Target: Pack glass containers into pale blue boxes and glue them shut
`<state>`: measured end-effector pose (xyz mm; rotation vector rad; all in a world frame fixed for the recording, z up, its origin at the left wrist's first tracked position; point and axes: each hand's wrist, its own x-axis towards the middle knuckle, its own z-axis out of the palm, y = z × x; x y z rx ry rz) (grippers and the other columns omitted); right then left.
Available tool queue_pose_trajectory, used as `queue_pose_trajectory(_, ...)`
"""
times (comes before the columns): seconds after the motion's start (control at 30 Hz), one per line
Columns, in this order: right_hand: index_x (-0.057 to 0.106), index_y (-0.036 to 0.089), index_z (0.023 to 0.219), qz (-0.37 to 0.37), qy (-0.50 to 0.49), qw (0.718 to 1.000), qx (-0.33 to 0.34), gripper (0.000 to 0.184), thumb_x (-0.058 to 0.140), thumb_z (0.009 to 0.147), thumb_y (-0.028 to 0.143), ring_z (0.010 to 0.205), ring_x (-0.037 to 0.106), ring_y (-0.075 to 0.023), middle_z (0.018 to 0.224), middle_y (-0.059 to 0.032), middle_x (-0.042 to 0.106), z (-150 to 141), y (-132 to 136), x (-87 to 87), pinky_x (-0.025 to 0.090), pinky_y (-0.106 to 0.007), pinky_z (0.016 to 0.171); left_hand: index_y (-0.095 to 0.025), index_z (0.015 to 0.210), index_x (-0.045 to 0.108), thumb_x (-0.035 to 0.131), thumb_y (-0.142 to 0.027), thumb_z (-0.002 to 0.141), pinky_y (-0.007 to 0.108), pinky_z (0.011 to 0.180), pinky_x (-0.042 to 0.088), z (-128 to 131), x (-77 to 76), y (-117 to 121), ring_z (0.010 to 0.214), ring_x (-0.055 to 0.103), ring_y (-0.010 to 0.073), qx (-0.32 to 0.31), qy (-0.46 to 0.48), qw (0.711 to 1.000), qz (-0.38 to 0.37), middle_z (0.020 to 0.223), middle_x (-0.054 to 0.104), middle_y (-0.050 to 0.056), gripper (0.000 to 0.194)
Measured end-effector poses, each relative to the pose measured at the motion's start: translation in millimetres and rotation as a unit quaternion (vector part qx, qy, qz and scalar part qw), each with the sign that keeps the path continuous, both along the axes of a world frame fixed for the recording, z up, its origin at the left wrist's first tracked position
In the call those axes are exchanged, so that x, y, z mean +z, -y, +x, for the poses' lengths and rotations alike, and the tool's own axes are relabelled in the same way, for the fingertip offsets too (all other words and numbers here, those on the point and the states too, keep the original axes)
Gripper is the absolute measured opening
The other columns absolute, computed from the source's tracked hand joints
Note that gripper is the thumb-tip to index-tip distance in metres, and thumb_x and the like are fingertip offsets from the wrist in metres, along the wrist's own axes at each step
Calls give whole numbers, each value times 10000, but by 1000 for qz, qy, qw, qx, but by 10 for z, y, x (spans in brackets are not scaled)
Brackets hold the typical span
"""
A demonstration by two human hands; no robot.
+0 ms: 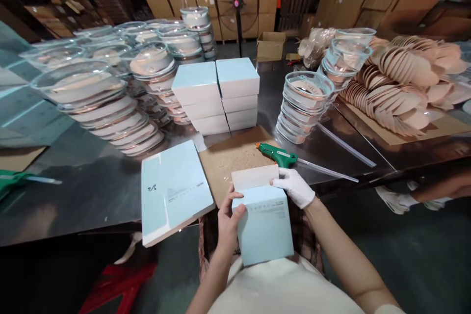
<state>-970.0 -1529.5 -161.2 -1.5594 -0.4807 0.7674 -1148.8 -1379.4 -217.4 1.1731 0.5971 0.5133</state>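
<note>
Close to my body I hold a light blue carton [263,228] with small print, its white end flap [255,178] raised at the far side. My left hand [230,216], bare, grips the carton's left edge with the thumb on the blue face. On the opposite corner, by the flap, my right hand [294,186] in a white glove pinches the carton. Just beyond it a green glue gun [279,154] lies on the table, its orange tip pointing left. A stack of flat blue cartons [174,189] rests at the table's left front edge.
White-and-blue boxes [217,93] stand stacked behind a cardboard sheet [239,149]. Stacked glass bowls [99,103] fill the left; more bowls [301,103] stand right. Clear glue sticks [346,144] lie near piled beige inserts [397,88]. Another person's leg [441,189] shows at right.
</note>
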Motion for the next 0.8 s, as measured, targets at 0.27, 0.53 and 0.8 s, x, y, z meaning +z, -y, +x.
queue_pose_trajectory(0.27, 777, 202, 1193, 65, 247, 945, 205, 561, 845, 843, 635, 1165, 717, -262, 1263, -147, 745, 29, 211, 1, 562, -449, 1059, -349, 1265, 500, 925, -664, 715, 346, 896, 579, 48, -104, -55, 1013, 719, 220, 32, 68, 996, -42, 1155, 695, 40, 763)
queue_pose_trajectory(0.53, 816, 231, 1071, 113, 279, 928, 218, 198, 785, 962, 394, 1143, 731, -228, 1166, -114, 772, 11, 195, -120, 577, -442, 1048, -211, 786, 713, 736, -805, 830, 415, 1038, 503, -19, -68, -115, 1166, 682, 303, -33, 21, 992, 120, 1154, 674, 114, 597)
queue_pose_trajectory(0.8, 392, 322, 1633, 64, -40, 992, 104, 1313, 902, 551, 863, 1577, 404, -384, 1728, -216, 323, -436, 138, -517, 427, -565, 1222, -275, 939, 616, 701, -730, 912, 364, 982, 560, -162, -95, -303, 1201, 680, 250, 209, 50, 977, -11, 1343, 684, 22, 463)
